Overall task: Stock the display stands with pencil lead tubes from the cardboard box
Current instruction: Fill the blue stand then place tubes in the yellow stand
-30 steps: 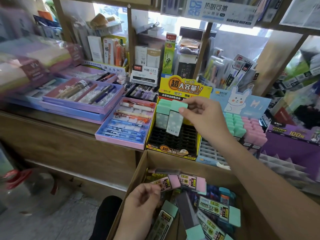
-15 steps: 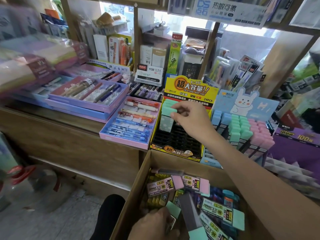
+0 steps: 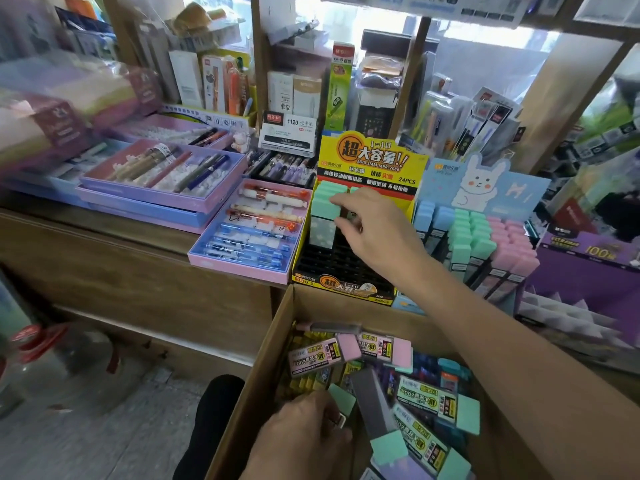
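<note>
Here the right hand (image 3: pixel 377 233) reaches over the yellow display stand (image 3: pixel 369 159), fingers stretched out, touching the mint-capped standing tubes (image 3: pixel 325 211) at its back left. Down in the cardboard box (image 3: pixel 273 358), the left hand (image 3: pixel 304 434) curls round a loose tube (image 3: pixel 342 400).

The left hand (image 3: pixel 304 434) and right hand (image 3: pixel 377 230) are bare, and 1 leg (image 3: pixel 207 427) wears plain black fabric.

Right hand (image 3: pixel 374 233) seated its tube (image 3: pixel 323 233) in the stand (image 3: pixel 332 268) — left hand (image 3: pixel 304 434) sank deeper into the box (image 3: pixel 266 368)
</note>
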